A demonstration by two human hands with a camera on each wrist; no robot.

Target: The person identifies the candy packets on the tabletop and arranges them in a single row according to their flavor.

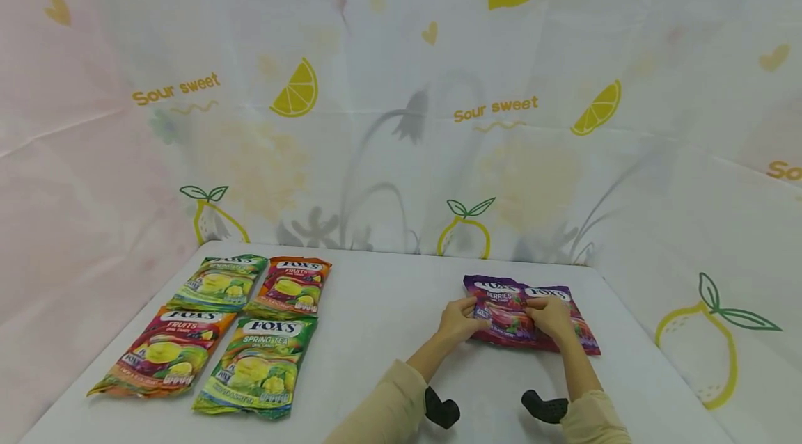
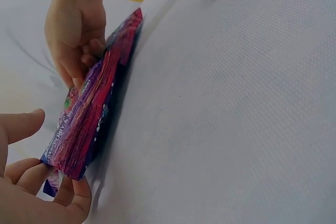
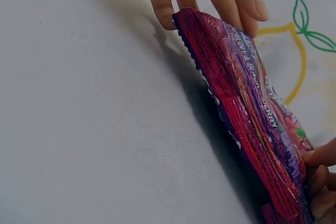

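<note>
Two purple FOX'S Berries candy bags lie side by side at the right of the table. My left hand (image 1: 460, 321) holds the left edge of the nearer-left candy bag (image 1: 504, 315), its fingers bent at that edge in the left wrist view. My right hand (image 1: 553, 319) pinches the same bag's right side. That bag is tilted, with its crimped bottom edge (image 3: 231, 103) raised off the table in the right wrist view. The second purple bag (image 1: 583, 329) lies just right of it, partly behind my right hand.
At the left of the white table (image 1: 376, 333) are two green Spring Tea bags (image 1: 253, 371) (image 1: 219, 284) and two orange Fruits bags (image 1: 163, 353) (image 1: 291, 287), set in two rows. A lemon-printed cloth (image 1: 376, 152) hangs behind the table.
</note>
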